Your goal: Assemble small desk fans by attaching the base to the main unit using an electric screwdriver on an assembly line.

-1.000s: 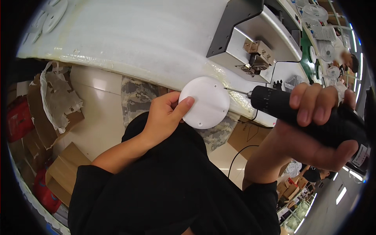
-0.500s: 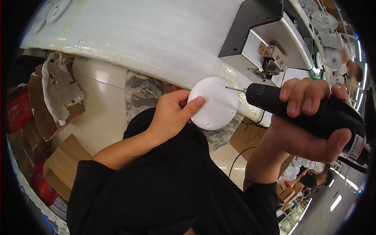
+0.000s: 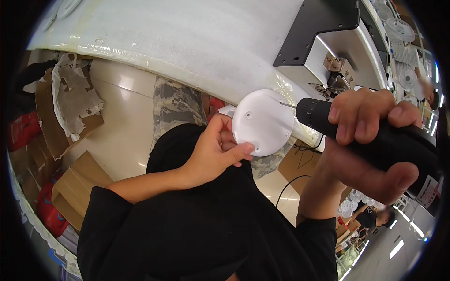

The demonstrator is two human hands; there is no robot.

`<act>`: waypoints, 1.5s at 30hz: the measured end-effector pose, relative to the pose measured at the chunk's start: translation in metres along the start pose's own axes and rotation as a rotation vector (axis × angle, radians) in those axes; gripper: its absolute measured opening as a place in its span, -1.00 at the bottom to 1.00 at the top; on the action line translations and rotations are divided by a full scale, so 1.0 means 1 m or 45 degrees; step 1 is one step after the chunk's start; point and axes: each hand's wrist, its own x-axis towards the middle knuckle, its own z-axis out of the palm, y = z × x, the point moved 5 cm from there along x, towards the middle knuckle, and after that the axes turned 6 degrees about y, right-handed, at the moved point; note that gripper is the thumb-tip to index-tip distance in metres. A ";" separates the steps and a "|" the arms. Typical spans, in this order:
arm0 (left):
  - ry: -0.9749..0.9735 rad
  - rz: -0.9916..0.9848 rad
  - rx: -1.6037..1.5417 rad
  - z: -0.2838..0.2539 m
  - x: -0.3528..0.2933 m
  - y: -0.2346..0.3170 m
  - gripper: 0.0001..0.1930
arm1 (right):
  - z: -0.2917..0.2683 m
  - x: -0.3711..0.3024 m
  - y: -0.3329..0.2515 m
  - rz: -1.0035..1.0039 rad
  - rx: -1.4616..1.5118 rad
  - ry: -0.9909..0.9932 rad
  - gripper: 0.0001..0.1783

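Over my lap, my left hand (image 3: 219,147) grips a round white plastic disc (image 3: 265,122) by its left and lower edge, thumb on its face and fingers behind. Several small screw holes dot the disc near its rim. A bit of another white part shows behind its left edge. My right hand (image 3: 370,136) is wrapped round a black electric screwdriver (image 3: 323,114), held level from the right. Its thin bit points left and meets the disc at the hole near the upper right rim. Whether a screw sits there is too small to tell.
A white table covered in clear film (image 3: 187,42) spans the top. On its right stands a black and silver metal machine (image 3: 335,51). Torn cardboard (image 3: 56,122), an open carton (image 3: 79,187) and red objects (image 3: 50,210) lie at left. A person (image 3: 370,215) is far off at lower right.
The disc has turned in my left hand, and my thumb has moved to its lower rim, baring another hole. The screwdriver bit stays at the upper right rim. The view has shifted slightly.
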 end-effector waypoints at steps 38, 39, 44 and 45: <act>0.025 0.144 0.007 -0.018 0.028 0.004 -0.63 | -0.014 0.003 -0.016 0.015 0.193 0.158 -0.32; 0.032 0.143 -0.004 -0.012 0.026 0.004 -0.62 | -0.010 0.003 -0.014 0.010 0.181 0.145 -0.32; 0.026 0.142 -0.024 0.003 0.027 0.009 -0.61 | 0.003 0.007 -0.007 -0.008 0.143 0.101 -0.31; 0.018 0.143 -0.017 0.005 0.028 0.010 -0.61 | 0.004 0.008 -0.005 -0.001 0.150 0.089 -0.30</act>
